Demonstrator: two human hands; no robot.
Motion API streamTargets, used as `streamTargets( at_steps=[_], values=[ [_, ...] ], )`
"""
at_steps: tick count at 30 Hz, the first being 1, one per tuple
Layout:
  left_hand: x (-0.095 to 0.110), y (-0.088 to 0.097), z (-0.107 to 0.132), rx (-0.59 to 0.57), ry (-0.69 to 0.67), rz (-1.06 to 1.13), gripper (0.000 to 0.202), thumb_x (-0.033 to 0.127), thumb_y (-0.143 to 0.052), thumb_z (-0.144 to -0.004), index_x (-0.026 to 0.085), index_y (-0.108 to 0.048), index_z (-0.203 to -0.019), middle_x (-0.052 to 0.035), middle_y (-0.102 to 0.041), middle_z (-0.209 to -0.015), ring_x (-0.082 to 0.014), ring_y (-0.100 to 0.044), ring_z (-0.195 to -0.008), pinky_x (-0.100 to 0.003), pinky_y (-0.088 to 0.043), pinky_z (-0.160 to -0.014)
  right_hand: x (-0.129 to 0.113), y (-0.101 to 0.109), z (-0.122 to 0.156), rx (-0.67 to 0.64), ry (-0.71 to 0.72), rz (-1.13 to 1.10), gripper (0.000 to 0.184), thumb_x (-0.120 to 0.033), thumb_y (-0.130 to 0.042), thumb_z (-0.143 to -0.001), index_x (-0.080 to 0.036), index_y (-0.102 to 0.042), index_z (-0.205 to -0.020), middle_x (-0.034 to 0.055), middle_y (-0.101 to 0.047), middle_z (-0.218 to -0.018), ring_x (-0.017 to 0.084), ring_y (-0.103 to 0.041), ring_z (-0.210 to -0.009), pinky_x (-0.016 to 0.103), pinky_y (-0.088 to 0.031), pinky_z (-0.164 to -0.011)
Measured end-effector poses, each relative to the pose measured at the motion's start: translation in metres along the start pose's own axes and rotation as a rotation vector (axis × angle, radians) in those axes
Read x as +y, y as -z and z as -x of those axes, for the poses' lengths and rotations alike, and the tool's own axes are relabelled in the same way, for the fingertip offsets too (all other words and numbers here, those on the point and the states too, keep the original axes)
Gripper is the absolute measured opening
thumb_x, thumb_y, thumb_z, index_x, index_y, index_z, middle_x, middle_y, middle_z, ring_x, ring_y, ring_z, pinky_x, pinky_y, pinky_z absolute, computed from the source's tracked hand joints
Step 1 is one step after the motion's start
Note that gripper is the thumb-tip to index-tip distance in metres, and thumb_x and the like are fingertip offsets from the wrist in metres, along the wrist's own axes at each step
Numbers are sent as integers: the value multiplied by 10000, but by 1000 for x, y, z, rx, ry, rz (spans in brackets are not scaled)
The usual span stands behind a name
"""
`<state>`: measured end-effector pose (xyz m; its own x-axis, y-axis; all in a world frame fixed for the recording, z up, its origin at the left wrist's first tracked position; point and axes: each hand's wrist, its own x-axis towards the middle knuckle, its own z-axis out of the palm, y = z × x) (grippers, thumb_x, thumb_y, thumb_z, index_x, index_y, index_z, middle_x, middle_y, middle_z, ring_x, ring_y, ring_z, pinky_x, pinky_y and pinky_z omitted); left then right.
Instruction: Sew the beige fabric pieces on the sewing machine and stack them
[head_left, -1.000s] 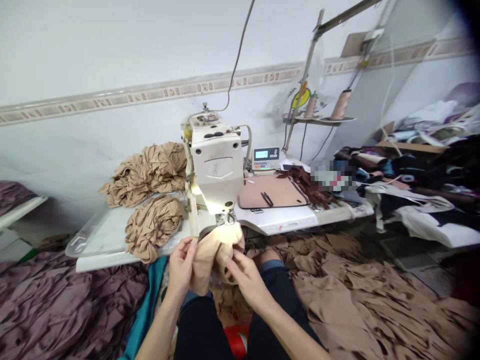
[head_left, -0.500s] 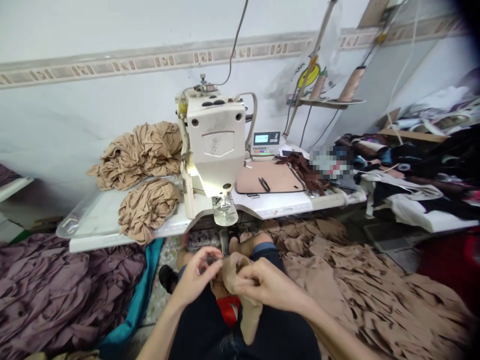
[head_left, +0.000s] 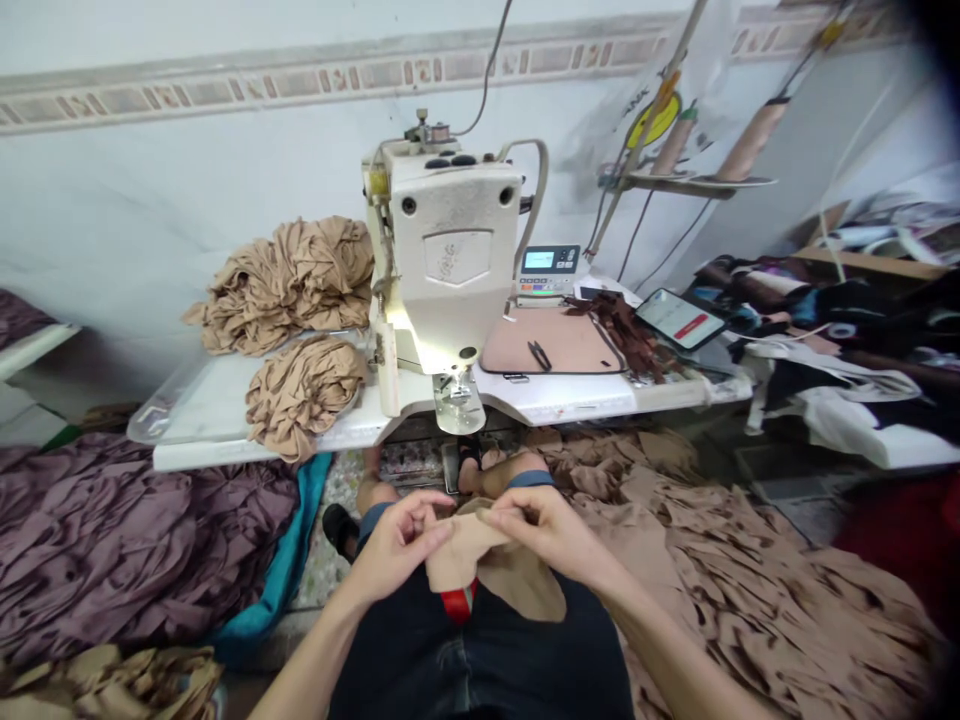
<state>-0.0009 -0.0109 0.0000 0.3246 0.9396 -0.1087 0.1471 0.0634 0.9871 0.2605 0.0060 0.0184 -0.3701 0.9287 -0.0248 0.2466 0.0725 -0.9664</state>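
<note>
A piece of thin beige stretch fabric (head_left: 496,567) hangs over my lap, pinched at its top edge between my left hand (head_left: 397,547) and my right hand (head_left: 551,535). Fingers of both hands hold it together at the middle, and part of the cloth is hidden behind them. Ahead of my hands stands a cream industrial sewing machine (head_left: 442,250), its lit metal presser foot (head_left: 454,400) apart from the fabric. Beige fabric heaps (head_left: 304,385) lie on the white sewing table (head_left: 206,447) to the left of the machine.
A pink mat (head_left: 551,342) with small black scissors and a phone (head_left: 680,318) lie right of the machine. Purple cloth (head_left: 135,530) covers the left side, and beige cut pieces (head_left: 720,590) cover the floor at right. Thread cones (head_left: 750,140) stand on a high stand.
My hands have moved slightly apart and upward, and the beige fabric now spreads between them instead of hanging as a narrow strip. The view has tilted slightly, showing more of my lap.
</note>
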Motion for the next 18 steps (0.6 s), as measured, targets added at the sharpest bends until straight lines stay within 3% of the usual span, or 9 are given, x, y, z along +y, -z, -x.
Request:
streamTargets(
  at_steps=[2, 5, 8, 11, 14, 18],
  values=[
    [8, 5, -5, 37, -54, -18, 429, 467, -739, -961, 203, -771, -1297, -15, -677, -795, -140, -575, -659, -224, -433, -608, -3, -5, -8, 43, 12, -59, 398, -501, -708, -947, -152, -758, -762, 24, -691, -686, 170, -585, -636, 258, -425, -587],
    [21, 12, -13, 70, -192, -217, 304, 411, -682, -1011, 243, -843, -1207, -86, -791, -986, -208, -688, -856, -274, -510, -749, -15, -7, -15, 81, 63, -53, 397, -505, -708, -953, -161, -756, -760, 18, -684, -670, 171, -587, -626, 263, -422, -576],
    [31, 17, -20, 123, -338, -416, 291, 352, -615, -1051, 235, -866, -1142, -97, -792, -931, -221, -688, -836, -290, -502, -749, -31, -5, -17, 164, 173, 84, 344, -442, -675, -999, -181, -785, -804, 30, -727, -723, 189, -629, -667, 283, -447, -618],
    [41, 18, -24, 152, -424, -455, 302, 316, -577, -1060, 203, -855, -1092, -93, -754, -868, -215, -677, -789, -286, -496, -726, -46, -1, -16, 263, 322, 227, 302, -379, -652, -1027, -197, -811, -846, 43, -750, -765, 195, -655, -684, 302, -463, -656],
    [52, 15, -31, 168, -416, -402, 297, 321, -559, -1068, 195, -825, -1029, -80, -742, -889, -212, -684, -834, -279, -498, -769, -54, 5, -22, 362, 376, 239, 281, -363, -661, -1014, -201, -821, -850, 44, -735, -738, 190, -636, -645, 304, -447, -619],
    [62, 13, -44, 198, -323, -257, 316, 379, -569, -1060, 181, -782, -935, -56, -730, -874, -200, -659, -818, -268, -485, -750, -54, 12, -43, 432, 300, 128, 269, -393, -708, -962, -193, -826, -828, 33, -733, -726, 185, -599, -636, 295, -430, -603]
  ],
)
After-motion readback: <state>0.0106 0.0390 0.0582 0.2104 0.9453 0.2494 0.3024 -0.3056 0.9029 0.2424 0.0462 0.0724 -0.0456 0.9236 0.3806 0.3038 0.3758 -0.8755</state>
